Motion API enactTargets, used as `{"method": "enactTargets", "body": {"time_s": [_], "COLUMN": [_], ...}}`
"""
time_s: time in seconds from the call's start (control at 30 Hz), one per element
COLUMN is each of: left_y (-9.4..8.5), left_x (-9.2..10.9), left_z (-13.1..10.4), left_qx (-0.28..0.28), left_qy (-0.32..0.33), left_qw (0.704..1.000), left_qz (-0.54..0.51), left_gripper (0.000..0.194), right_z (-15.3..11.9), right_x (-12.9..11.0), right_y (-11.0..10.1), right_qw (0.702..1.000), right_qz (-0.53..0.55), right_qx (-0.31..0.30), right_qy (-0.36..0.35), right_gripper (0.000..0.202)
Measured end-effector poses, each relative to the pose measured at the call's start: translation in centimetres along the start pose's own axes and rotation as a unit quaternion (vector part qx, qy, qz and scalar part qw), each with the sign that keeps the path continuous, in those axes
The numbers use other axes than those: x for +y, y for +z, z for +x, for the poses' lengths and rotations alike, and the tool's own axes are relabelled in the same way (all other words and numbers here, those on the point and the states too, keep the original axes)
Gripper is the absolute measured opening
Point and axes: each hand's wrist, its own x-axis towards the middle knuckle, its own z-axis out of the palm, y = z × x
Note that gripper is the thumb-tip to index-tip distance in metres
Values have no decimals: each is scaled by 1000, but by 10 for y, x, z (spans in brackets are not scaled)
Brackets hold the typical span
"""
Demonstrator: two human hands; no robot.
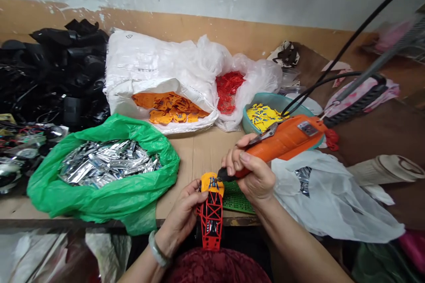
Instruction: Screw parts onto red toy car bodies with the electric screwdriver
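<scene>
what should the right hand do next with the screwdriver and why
Probably settle the tip of the orange screwdriver squarely on the yellow hood before running it: the right hand holds the tool at a slant with its tip at the hood, while the left hand grips the toy car. Any screw there is too small to make out.

Two hands (pixel 184 208) (pixel 255 177), one toy car (pixel 212 207), one screwdriver (pixel 282 140), one basin (pixel 247 124).
</scene>
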Motion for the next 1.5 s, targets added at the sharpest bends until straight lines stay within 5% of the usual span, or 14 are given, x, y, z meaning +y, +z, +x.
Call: {"method": "enactTargets", "body": {"time_s": [0.67, 1.03, 1.17, 1.3, 1.5], "left_y": [2, 14, 12, 9, 17], "left_x": [-1, 2, 6, 8, 10], "left_z": [-1, -6, -4, -3, 2], "left_qx": [1, 46, 34, 69, 79], "left_qy": [30, 47, 48, 5, -39], "left_qw": [998, 993, 993, 993, 985], "left_qz": [51, 98, 103, 94, 146], "left_gripper": [41, 36, 33, 51, 70], "right_z": [-7, -10, -8, 1, 42], "right_x": [17, 19, 22, 25, 7], "right_y": [-6, -9, -10, -12, -32], "right_qw": [998, 993, 995, 997, 977], "right_qz": [-22, -18, -25, -40, -213], "right_qx": [-57, -117, -99, -43, 29], "right_qy": [-13, -15, 1, 41, -13], "right_gripper": [23, 17, 21, 34, 37]}}
